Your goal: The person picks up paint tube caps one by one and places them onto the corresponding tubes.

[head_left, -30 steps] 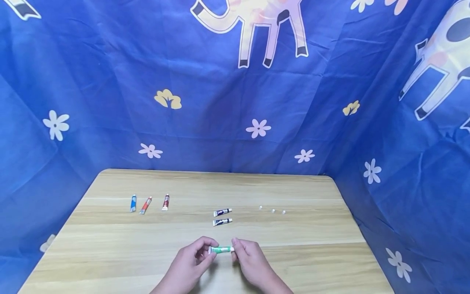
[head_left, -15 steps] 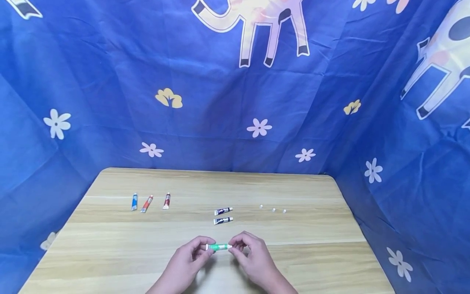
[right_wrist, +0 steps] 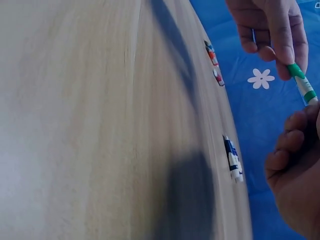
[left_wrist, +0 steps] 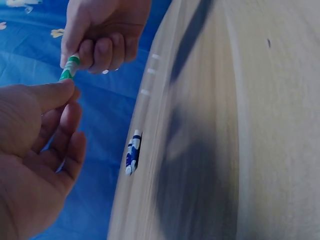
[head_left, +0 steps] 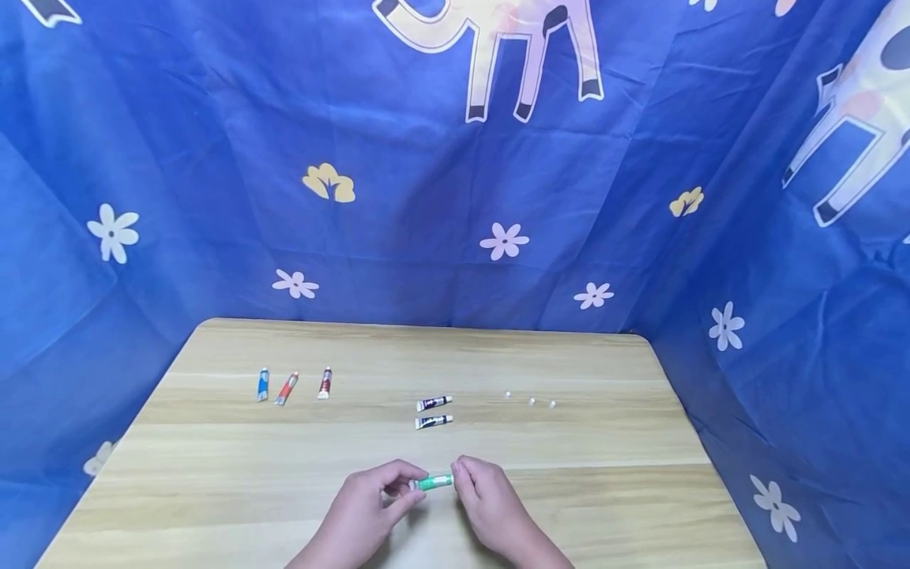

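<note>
A green paint tube (head_left: 435,481) is held level above the near part of the table, between both hands. My left hand (head_left: 366,506) pinches its flat end between thumb and fingers. The right hand (head_left: 490,502) grips the narrow end, hiding that tip in the head view. In the right wrist view a bit of the white neck or cap (right_wrist: 313,101) shows at the right fingers. Beyond the hands lie two dark blue paint tubes, a farther one (head_left: 434,404) and a nearer one (head_left: 434,422). Three small white caps, one of them the middle cap (head_left: 532,401), sit to their right.
At the back left of the wooden table (head_left: 213,474) lie a blue tube (head_left: 263,385), an orange-red tube (head_left: 287,389) and a dark red tube (head_left: 325,383). Blue patterned cloth (head_left: 398,197) hangs behind the table and along its sides.
The right hand has shifted its hold on the tube's narrow end and rolled, its fingers now curled in closer. The tube has moved slightly right. The head view has tilted down a little.
</note>
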A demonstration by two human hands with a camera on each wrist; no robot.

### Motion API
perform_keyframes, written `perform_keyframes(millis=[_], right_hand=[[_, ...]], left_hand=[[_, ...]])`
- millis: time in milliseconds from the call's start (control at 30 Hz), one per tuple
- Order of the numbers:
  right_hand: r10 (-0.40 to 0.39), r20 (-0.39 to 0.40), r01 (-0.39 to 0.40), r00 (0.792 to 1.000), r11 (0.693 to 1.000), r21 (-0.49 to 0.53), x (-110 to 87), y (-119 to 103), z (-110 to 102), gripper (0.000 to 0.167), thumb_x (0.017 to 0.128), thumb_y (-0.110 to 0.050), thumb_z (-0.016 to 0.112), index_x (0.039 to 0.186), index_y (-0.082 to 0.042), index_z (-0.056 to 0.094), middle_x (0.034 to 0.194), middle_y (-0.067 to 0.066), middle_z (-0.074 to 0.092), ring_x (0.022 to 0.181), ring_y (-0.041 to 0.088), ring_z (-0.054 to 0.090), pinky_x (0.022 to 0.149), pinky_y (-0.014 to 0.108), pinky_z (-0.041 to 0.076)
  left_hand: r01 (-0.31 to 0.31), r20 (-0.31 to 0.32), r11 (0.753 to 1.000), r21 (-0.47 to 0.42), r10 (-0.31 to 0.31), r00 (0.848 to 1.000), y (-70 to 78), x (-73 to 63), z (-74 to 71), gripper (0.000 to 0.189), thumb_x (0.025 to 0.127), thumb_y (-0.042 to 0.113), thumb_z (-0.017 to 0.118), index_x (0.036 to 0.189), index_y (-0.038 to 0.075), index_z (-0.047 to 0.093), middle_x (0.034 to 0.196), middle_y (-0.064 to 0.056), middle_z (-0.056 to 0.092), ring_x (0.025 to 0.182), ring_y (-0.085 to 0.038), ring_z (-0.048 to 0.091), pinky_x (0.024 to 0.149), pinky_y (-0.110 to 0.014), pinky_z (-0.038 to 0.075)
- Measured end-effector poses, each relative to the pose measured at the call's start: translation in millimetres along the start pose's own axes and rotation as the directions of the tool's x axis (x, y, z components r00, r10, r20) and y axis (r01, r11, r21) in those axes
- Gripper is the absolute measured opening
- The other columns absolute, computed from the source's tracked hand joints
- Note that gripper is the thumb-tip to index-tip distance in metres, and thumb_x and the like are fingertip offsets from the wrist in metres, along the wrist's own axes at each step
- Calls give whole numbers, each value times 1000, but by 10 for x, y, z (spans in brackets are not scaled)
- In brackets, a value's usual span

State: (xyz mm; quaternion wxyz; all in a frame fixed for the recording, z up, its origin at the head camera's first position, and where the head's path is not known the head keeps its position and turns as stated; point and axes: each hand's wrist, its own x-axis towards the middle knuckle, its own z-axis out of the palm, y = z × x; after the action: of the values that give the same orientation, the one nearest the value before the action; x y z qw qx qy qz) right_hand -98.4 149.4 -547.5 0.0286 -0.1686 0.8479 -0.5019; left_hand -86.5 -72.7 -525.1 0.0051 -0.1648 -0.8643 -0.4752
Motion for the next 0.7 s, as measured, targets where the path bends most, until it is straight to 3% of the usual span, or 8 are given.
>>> perform_keyframes(millis=[200, 400, 433, 533, 700], right_hand=[[129, -2, -128, 992, 983, 132, -9, 19, 31, 53, 114, -27, 54, 70, 0, 48, 60, -9, 38, 54, -4, 33, 52, 15, 30], [157, 12, -158, 987, 977, 142, -20, 61, 47, 54, 115, -29, 53, 70, 1, 47, 59, -9, 38, 54, -3, 33, 53, 16, 31], [156, 9, -156, 988, 979, 133, -20, 70, 49, 54, 115, -29, 52, 70, 0, 47, 59, -10, 38, 54, -3, 33, 53, 16, 31], [143, 4, -143, 990, 985, 98, -13, 113, 56, 54, 116, -29, 51, 69, -3, 46, 59, -11, 38, 54, -3, 32, 52, 17, 30], [138, 8, -138, 990, 990, 42, 14, 187, -1, 53, 117, -33, 46, 74, -4, 56, 62, 3, 54, 57, -1, 40, 57, 19, 40]], left_hand=[[-157, -75, 976, 154, 170, 983, -23, -4, 72, 24, 85, 10, 90, 99, 26, 80, 89, 19, 76, 84, 8, 64, 75, -20, 62], [-279, -132, 883, 378, 349, 928, -39, 24, 98, 29, 76, 13, 97, 94, 28, 80, 92, 22, 79, 83, 6, 65, 74, -18, 57], [-276, -128, 871, 406, 353, 927, -29, 34, 102, 29, 77, 14, 97, 95, 28, 79, 91, 21, 79, 82, 5, 65, 73, -18, 56], [-226, -105, 862, 453, 304, 947, -5, 58, 119, 26, 81, 18, 95, 99, 28, 78, 87, 19, 78, 79, 3, 64, 70, -20, 53], [-158, -57, 872, 462, 208, 977, -65, 148, 160, 21, 84, 23, 92, 98, 28, 77, 88, 19, 75, 77, 5, 59, 70, -21, 51]])
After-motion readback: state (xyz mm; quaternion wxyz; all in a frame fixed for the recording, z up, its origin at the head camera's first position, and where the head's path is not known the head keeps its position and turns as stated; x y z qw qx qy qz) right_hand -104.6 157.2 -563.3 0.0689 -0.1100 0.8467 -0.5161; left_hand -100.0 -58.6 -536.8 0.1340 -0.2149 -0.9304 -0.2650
